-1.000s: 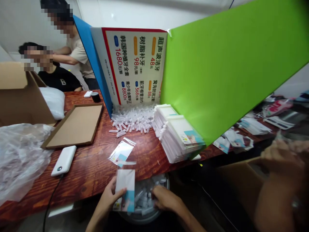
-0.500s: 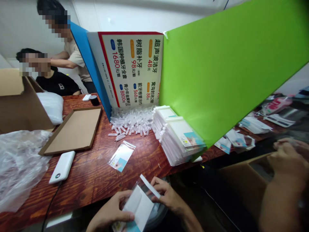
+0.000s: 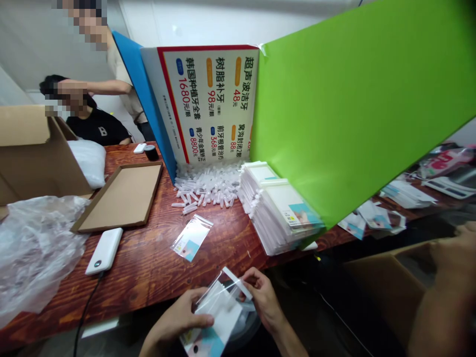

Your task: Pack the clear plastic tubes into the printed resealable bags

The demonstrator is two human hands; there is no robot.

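Clear card bag [image 3: 216,320] held in 2 hands at the near edge of a wood-grain table [image 3: 156,263].
The left hand [image 3: 186,315] is clamped on the bag's left side, thumb across the front and fingers partly hidden behind; the right hand [image 3: 263,297] has its thumb and fingertips pinched together on the right end of the white strip [image 3: 236,283] at the bag's mouth. The bag is tilted, partly covering a round tub [image 3: 250,332]. On the table, 1 similar bag [image 3: 192,238] lies flat; beyond it, loose plastic tubes [image 3: 208,187] lie heaped beside 2 stacks of bagged cards [image 3: 286,218].
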